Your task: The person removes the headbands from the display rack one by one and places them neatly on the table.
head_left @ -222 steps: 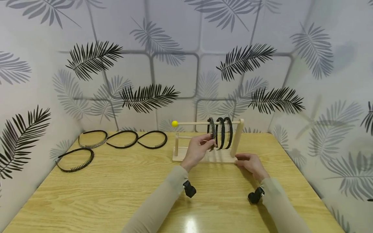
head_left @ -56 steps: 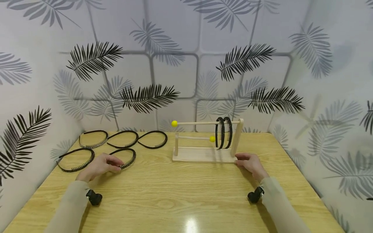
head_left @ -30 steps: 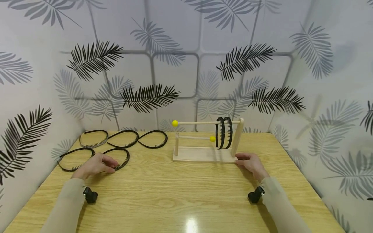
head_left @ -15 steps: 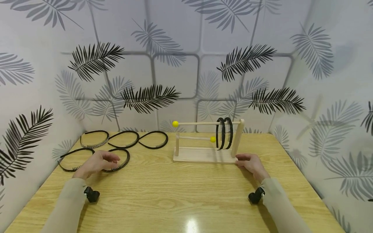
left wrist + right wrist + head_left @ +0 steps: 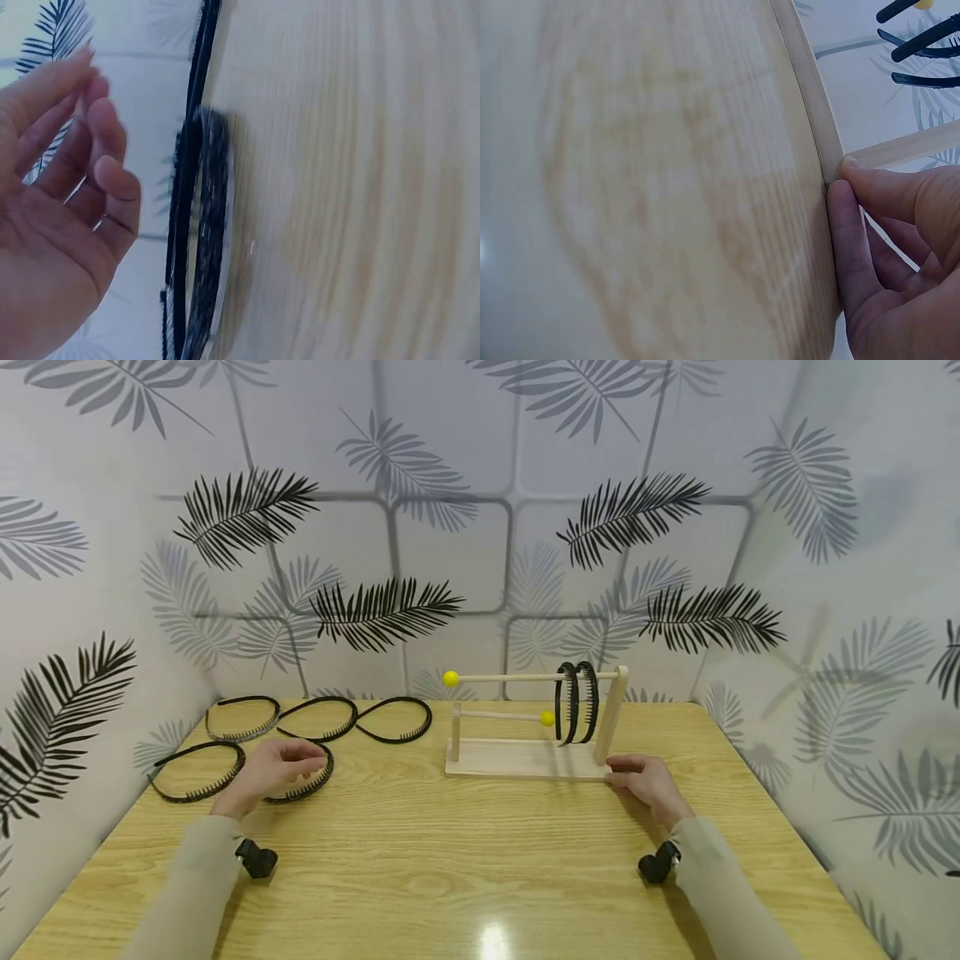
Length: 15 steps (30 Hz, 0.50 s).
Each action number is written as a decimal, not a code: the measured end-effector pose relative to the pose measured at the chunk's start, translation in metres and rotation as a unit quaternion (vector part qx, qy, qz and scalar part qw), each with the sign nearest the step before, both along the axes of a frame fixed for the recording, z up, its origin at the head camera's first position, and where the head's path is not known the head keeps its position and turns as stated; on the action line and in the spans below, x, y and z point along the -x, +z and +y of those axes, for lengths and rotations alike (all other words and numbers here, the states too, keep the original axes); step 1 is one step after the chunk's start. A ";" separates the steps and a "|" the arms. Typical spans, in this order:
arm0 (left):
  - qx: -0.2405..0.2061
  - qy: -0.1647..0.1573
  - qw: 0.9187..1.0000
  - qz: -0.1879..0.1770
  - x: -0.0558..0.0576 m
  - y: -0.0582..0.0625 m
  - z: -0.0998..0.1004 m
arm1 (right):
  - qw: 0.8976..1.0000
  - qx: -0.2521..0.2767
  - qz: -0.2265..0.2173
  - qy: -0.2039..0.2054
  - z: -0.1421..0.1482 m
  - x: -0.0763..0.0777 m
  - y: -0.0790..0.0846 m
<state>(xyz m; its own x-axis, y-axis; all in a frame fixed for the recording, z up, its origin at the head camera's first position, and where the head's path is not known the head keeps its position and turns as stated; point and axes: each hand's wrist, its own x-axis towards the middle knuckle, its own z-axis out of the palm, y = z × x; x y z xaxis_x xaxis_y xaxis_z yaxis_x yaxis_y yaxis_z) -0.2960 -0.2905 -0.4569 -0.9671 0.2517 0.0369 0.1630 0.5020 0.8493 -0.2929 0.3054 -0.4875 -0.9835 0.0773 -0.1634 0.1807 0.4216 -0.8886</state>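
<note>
Left of the wooden rack, the left hand hangs empty over a toothed headband, probably light, springy, best taken by its curve. The right hand pinches the rack's corner.

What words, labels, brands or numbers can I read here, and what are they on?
None readable: no lettering shows on the black toothed headbands, pale wooden rack with yellow balls, yellowish wood-grain table or leaf-patterned white wall. The small black wrist cameras are too small to tell.
</note>
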 end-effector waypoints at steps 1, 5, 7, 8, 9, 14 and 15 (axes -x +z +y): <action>-0.010 0.008 1.000 0.005 0.000 0.000 0.003 | 1.000 0.000 0.001 0.000 0.000 0.000 0.000; -0.042 0.028 0.998 0.028 0.003 0.000 0.017 | 1.000 -0.001 -0.001 -0.002 -0.001 0.000 0.000; -0.056 0.035 0.997 0.028 0.003 0.001 0.025 | 1.000 -0.001 -0.003 -0.004 -0.001 -0.001 0.001; -0.060 0.037 0.997 0.028 0.004 0.001 0.029 | 1.000 0.000 -0.005 -0.006 -0.001 -0.001 0.001; -0.063 0.039 0.997 0.025 0.004 0.001 0.033 | 1.000 -0.001 -0.006 -0.004 -0.001 -0.001 0.001; -0.078 0.021 0.996 0.020 0.007 0.003 0.054 | 1.000 -0.002 -0.005 -0.002 -0.002 -0.001 0.003; -0.080 0.015 0.996 0.022 0.007 0.003 0.059 | 1.000 -0.004 -0.004 0.000 -0.002 -0.001 0.003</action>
